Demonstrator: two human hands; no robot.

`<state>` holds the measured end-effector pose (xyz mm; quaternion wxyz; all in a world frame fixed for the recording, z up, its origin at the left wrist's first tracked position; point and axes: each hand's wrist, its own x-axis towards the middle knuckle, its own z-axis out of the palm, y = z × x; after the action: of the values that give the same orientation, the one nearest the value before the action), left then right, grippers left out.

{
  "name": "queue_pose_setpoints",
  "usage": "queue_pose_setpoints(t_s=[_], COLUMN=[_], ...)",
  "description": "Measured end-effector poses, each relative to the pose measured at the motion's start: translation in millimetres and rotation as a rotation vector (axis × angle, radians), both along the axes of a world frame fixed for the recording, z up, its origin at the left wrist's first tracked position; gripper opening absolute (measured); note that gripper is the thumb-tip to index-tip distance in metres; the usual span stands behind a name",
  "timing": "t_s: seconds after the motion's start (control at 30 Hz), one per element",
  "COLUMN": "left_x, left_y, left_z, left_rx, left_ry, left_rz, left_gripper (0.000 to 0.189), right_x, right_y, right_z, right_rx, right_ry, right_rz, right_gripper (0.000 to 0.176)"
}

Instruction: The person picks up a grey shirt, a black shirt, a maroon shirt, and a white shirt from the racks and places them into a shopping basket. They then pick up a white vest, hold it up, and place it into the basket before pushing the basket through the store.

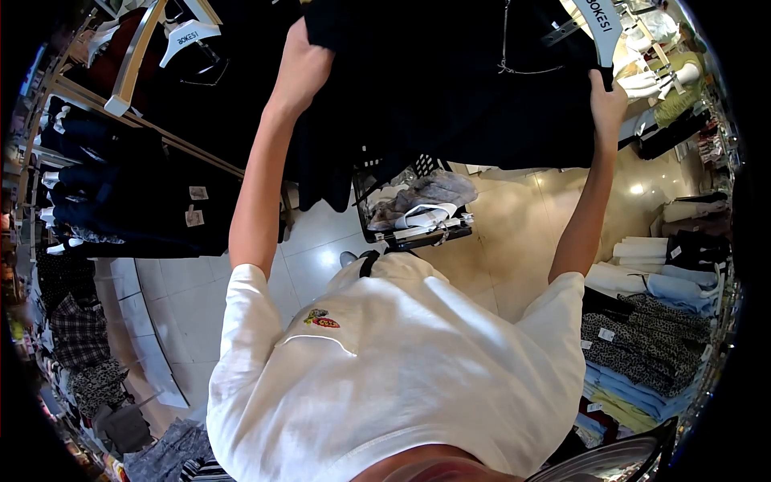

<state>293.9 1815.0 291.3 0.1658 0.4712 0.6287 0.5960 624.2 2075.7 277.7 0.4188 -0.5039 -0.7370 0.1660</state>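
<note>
A wide piece of black clothing (450, 104) stretches between my two hands at the top of the view; its exact kind is lost in the dark cloth. My left hand (303, 68) is closed around its edge on the left. On the other side, my right hand (608, 104) grips the black cloth just below the end of a white hanger (601, 32) lettered BOKESI. A metal clip and a thin chain (532, 71) show against the dark fabric. Below the garment stands a black basket (365, 210) with a grey furry item (426, 197) and white hangers in it.
Dark clothes (152, 185) hang from a wooden rack (132, 60) on my left, with another white hanger (189, 36) above. Folded blue clothes (683, 285) and leopard-print garments (642, 337) fill the right side. Pale tiled floor (514, 241) lies between.
</note>
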Motion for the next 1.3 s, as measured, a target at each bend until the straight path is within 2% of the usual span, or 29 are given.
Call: queue_pose_setpoints(t_s=[0.1, 0.13, 0.17, 0.33, 0.47, 0.53, 0.63, 0.67, 0.73, 0.8, 0.87, 1.0, 1.03, 1.07, 1.13, 1.2, 1.23, 1.3], left_x=[-14.5, -4.6, 16.1, 33.2, 42.9, 45.8, 35.8, 11.5, 41.2, 36.7, 37.7, 26.4, 22.2, 17.5, 12.8, 34.6, 39.4, 46.3], left_y=[23.4, 26.9, 43.3, 79.4, 103.2, 108.5, 107.5, 101.1, 84.6, 78.8, 68.5, 50.9, 45.4, 38.7, 21.8, 6.4, -2.9, -23.4], left_z=[3.7, 21.4, 37.6, 72.4, 74.8, 65.1, 25.8, -8.4, -16.0, -51.7, -83.6, -175.9, -200.5, -232.0, -289.3, -299.8, -305.3, -337.7], left_rx=[0.061, 0.060, 0.291, 0.353, 0.374, 0.395, 0.308, 0.080, -0.006, -0.026, -0.100, -0.194, -0.236, -0.274, -0.525, -0.475, -0.685, -0.854], left_ry=[0.028, 0.018, 0.076, 0.055, 0.008, 0.067, 0.229, 0.120, 0.112, 0.102, 0.023, -0.019, -0.037, -0.026, -0.056, -0.082, -0.090, -0.013], left_rz=[-0.002, -0.001, -0.128, -0.153, -0.128, -0.135, -0.131, -0.006, -0.007, -0.038, -0.029, 0.009, 0.014, 0.060, 0.145, 0.082, 0.110, 0.108], left_gripper=[0.022, 0.022, 0.015, 0.015, 0.015, 0.015, 0.016, 0.023, 0.023, 0.025, 0.025, 0.020, 0.019, 0.022, 0.026, 0.030, 0.035, 0.040], right_x=[9.5, 12.5, 15.6, 37.3, 48.4, 51.4, 50.4, 49.1, 44.1, 40.5, 38.5, 22.5, 19.9, 18.2, 10.6, 3.5, -0.1, -6.2], right_y=[10.4, 13.4, 16.8, 51.9, 70.0, 73.1, 65.1, 62.7, 54.8, 48.2, 57.9, 49.1, 50.7, 55.6, 50.7, 42.7, 37.9, 31.6], right_z=[-1.8, -3.0, -3.9, -18.6, -24.8, -26.7, -30.1, -32.7, -37.6, -40.8, -59.5, -67.5, -73.0, -84.8, -90.7, -96.2, -97.7, -108.4], right_rx=[-0.007, -0.008, -0.026, -0.026, 0.015, 0.021, 0.025, 0.022, 0.063, -0.004, 0.087, -0.097, -0.103, 0.006, -0.030, -0.042, -0.044, -0.029], right_ry=[0.012, 0.012, 0.022, 0.023, 0.006, -0.016, -0.084, -0.084, -0.081, -0.069, -0.101, -0.178, -0.211, -0.196, -0.193, -0.202, -0.201, -0.102], right_rz=[-0.002, -0.002, -0.012, -0.072, -0.118, -0.130, -0.100, -0.101, -0.066, -0.002, 0.034, 0.059, 0.080, 0.151, 0.204, 0.231, 0.248, 0.309], right_gripper=[0.041, 0.041, 0.042, 0.049, 0.054, 0.055, 0.052, 0.052, 0.046, 0.040, 0.039, 0.039, 0.040, 0.040, 0.040, 0.037, 0.036, 0.030])
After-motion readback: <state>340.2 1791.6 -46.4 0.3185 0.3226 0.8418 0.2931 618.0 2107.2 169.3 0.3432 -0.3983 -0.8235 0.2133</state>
